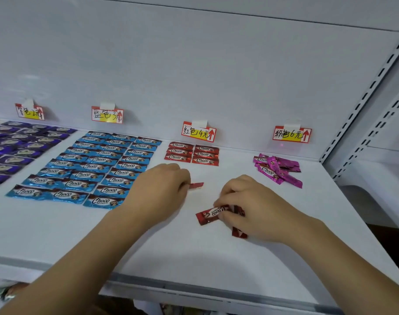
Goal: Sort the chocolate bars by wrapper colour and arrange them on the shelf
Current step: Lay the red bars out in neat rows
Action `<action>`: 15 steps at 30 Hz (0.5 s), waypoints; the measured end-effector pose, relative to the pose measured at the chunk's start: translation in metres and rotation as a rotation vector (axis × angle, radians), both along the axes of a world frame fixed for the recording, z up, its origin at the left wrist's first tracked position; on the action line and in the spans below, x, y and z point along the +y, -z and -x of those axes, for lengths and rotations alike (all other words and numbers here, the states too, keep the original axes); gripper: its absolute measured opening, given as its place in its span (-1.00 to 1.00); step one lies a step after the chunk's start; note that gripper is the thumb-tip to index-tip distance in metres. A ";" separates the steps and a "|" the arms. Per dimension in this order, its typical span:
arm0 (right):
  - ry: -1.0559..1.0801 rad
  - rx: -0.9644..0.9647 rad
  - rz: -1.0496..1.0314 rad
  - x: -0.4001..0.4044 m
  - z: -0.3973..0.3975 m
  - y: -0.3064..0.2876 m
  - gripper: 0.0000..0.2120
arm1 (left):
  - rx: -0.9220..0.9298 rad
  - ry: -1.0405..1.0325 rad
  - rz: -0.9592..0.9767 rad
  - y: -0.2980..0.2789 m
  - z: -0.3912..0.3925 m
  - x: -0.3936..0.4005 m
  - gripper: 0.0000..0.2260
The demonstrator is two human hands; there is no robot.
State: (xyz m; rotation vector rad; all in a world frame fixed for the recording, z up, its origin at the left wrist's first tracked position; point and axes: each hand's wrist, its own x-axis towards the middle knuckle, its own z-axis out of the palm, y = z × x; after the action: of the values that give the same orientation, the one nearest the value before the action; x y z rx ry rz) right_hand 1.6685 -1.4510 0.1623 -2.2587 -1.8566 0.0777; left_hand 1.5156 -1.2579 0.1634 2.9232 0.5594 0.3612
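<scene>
The left hand (158,189) lies knuckles-up on the white shelf (148,242), fingers curled around a red bar (196,185) whose end pokes out at 3 o'clock from the hand. The right hand (250,209) sits just beside it at 4 o'clock, fingers bent and pinching a bunch of red bars (211,214) — 1 points out toward 9 o'clock with its "Choco" print showing, another end sticks out beneath the palm at 6 o'clock.

At 12 o'clock from both hands, against the back wall, 6 red bars (191,153) lie flat in 2 neat columns of 3 under a red-and-yellow price tag (199,132). At 10 o'clock spreads a tidy grid of blue bars (96,169) in 3 columns, with its own tag (107,115) above. Further toward 9 o'clock, purple bars (16,146) run off the frame edge. At 2 o'clock from the right hand, pink bars (277,170) lie in a loose, crossed heap — unsorted — below another tag (291,134).
</scene>
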 end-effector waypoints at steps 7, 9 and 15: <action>0.080 0.034 0.022 0.011 -0.005 0.002 -0.80 | -0.064 0.050 0.053 0.020 0.014 0.002 -0.80; 0.132 0.078 0.005 0.012 -0.005 -0.002 -0.86 | -0.093 0.008 0.065 0.022 0.014 0.002 -0.81; 0.292 0.042 -0.120 0.028 -0.004 -0.001 -0.84 | -0.088 -0.115 0.059 0.025 0.009 0.000 -0.67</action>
State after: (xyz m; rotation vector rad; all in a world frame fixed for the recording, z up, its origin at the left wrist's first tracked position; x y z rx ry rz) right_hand 1.6727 -1.4227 0.1634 -2.3949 -1.4517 -0.0320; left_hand 1.5069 -1.2577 0.1380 2.8106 0.7135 0.4764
